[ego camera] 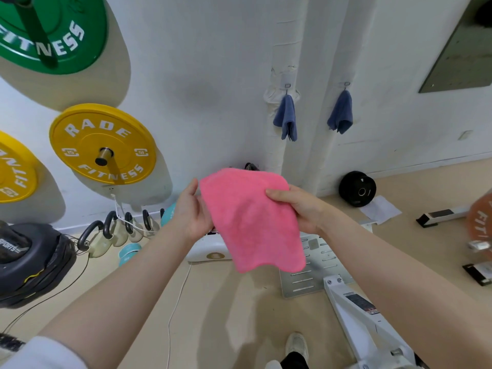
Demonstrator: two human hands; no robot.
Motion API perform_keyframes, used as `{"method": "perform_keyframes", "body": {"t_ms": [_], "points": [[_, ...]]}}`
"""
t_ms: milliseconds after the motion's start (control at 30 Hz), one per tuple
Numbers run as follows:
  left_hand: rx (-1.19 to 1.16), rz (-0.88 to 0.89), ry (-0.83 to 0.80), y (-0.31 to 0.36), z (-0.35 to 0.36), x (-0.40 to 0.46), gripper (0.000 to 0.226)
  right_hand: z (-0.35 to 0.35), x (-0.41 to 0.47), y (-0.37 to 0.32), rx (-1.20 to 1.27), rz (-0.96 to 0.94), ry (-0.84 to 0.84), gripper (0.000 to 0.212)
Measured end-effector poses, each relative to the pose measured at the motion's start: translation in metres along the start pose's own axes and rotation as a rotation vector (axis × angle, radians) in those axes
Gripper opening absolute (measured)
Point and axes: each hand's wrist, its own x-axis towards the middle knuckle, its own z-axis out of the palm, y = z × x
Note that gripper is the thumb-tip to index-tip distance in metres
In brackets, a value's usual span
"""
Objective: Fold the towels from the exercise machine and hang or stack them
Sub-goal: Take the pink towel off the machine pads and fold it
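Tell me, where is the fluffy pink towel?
In the head view, the fluffy pink towel is mid-frame, held up between the left hand and right hand.

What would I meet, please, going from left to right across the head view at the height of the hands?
Kettlebells → left hand → pink towel → right hand → black weight plate → orange weight plate.
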Motion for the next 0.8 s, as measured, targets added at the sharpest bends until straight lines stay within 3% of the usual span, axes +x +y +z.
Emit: {"method": "perform_keyframes", "body": {"t_ms": [67,133,200,300,400,567,700,800], "points": [[0.08,-0.07,-0.036,-0.012,-0.01,0.002,0.082,0.0,-0.001,0.0,0.039,0.012,0.054,0.013],[0.147,-0.165,-0.147,-0.021,-0.011,-0.006,0.09,-0.001,0.0,0.0,0.095,0.006,0.101,0.016],[0.311,-0.136,-0.229,-0.026,-0.007,-0.012,0.065,-0.004,0.001,0.0,0.18,-0.002,0.113,0.018],[0.559,0.048,-0.15,-0.026,-0.001,-0.011,0.019,-0.012,0.002,-0.003,0.21,-0.019,0.11,0.029],[0.635,0.182,-0.067,-0.02,0.004,-0.007,0.014,-0.016,0.001,-0.01,0.01,-0.088,0.147,0.019],[0.691,0.398,0.041,-0.015,0.012,-0.006,0.012,-0.012,0.007,-0.016,-0.353,-0.271,0.463,0.025],[0.951,0.677,0.194,-0.007,0.021,-0.004,0.011,-0.003,0.009,-0.024,-0.357,-0.399,0.55,0.005],[0.995,0.883,0.236,0.001,0.028,-0.004,0.015,0.005,0.007,-0.036,-0.23,-0.414,0.474,0.011]]}}
